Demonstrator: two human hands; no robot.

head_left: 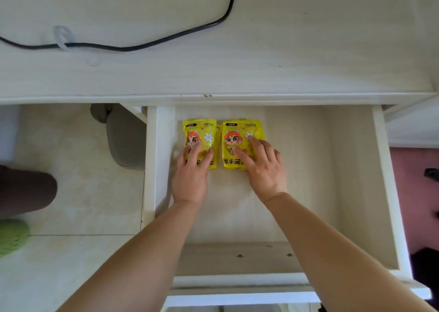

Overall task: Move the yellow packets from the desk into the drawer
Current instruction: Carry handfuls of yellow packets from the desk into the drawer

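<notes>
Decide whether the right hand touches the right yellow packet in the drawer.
Touching: head view shows the right hand resting its fingers on the right packet.

The left forearm [142, 252] and right forearm [332, 252], crossing the near edge of the drawer [152, 169], are bare along all their visible length. The left hand [190, 178] and right hand [266, 171], inside the drawer, are bare as well. Left of the drawer, a rounded dark brown shape [26, 190] may be a clothed knee; that is unclear.

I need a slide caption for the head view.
The left hand and right hand rest on two yellow packets lying side by side in the open drawer.
</notes>
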